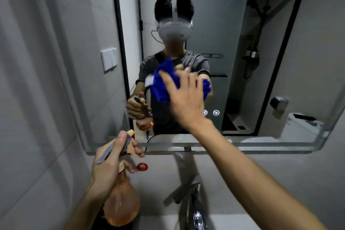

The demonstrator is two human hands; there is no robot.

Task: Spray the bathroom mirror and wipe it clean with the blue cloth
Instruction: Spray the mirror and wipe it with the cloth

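— Blue microfibre, that's what we press on the glass: the blue cloth point(164, 87) sits bunched under our right hand point(183, 99), low and near the middle of the bathroom mirror point(242, 43), a little above its bottom edge.

— How do our right fingers lie?

— Spread and flat over the cloth, palm to the glass; the cloth shows past the fingers on both sides, with a white tag at its left. The hand is blurred, so we cannot tell more of the grip.

— And our left?

— Our left hand point(110, 162) is wrapped around the neck of the amber spray bottle point(121, 201), thumb on top, forefinger curled at the pale trigger. The bottle stands upright below the mirror's lower left corner, in front of the wall tiles, apart from the glass, nozzle towards the mirror.

— What else do we see?

— A chrome tap point(197, 216) beneath the mirror's bottom edge, between our two forearms. A small red round thing point(142, 166) on the wall just beside our left fingers. A white wall switch point(109, 59) left of the mirror's black frame. Two lit round touch icons point(216, 112) in the glass just right of our right wrist.
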